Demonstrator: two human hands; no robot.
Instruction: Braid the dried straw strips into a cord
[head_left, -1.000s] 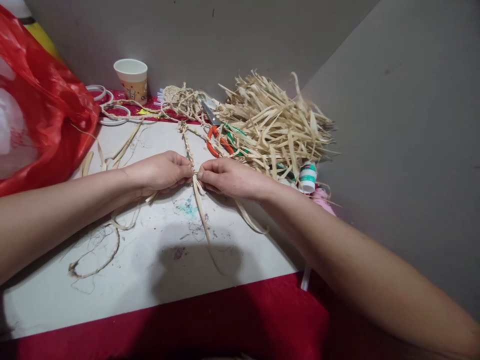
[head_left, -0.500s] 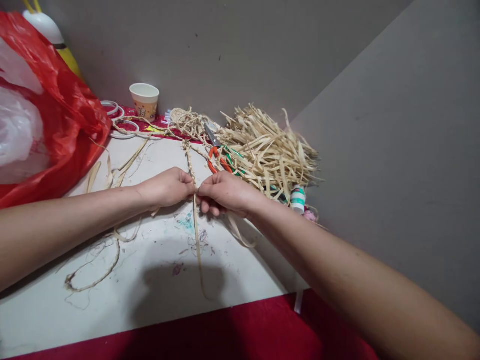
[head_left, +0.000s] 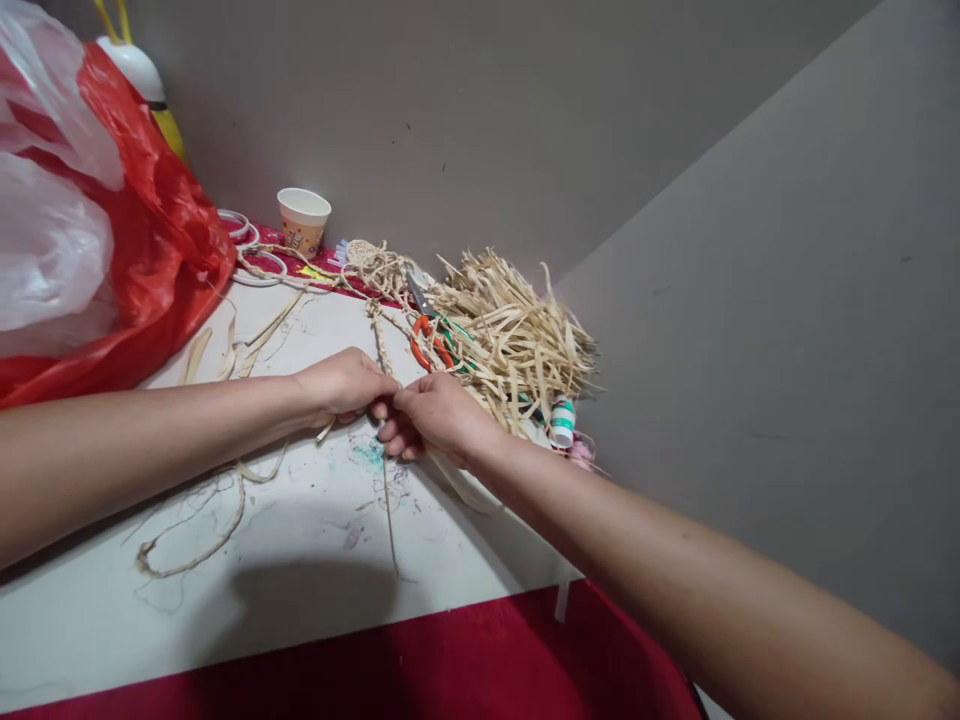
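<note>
Left hand (head_left: 351, 387), right hand (head_left: 439, 412) pinching braided cord (head_left: 379, 338) (exact hold hidden). Cord toward 12 o'clock from hands, loose strand (head_left: 389, 505) toward 6. Scissors (head_left: 422, 325) at 1, part-covered by straw (head_left: 510, 330).

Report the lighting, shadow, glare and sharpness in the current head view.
Head view: a broad soft shadow darkens part of the white tabletop; pale highlights gleam on the red bag; the braided strand loses detail where the left hand and right hand meet.
</note>
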